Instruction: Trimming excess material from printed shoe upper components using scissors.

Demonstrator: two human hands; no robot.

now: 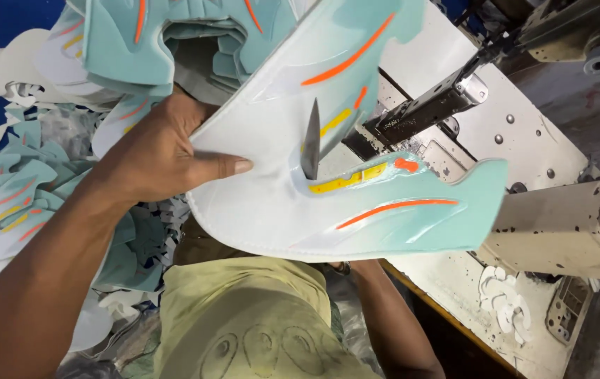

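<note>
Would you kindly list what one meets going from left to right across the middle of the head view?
Pile of teal cut pieces → left hand → white-and-teal shoe panel it grips → scissor blade poking through the panel → black sewing machine arm → beige machine body.

Item I log: one shoe-upper panel point(279, 189), white fading to mint, with orange stripes and yellow bars under a glossy overlay. Held flat and raised above the tabletop's near edge. A dark blade tip point(310, 140) pokes through its centre slot.
</note>
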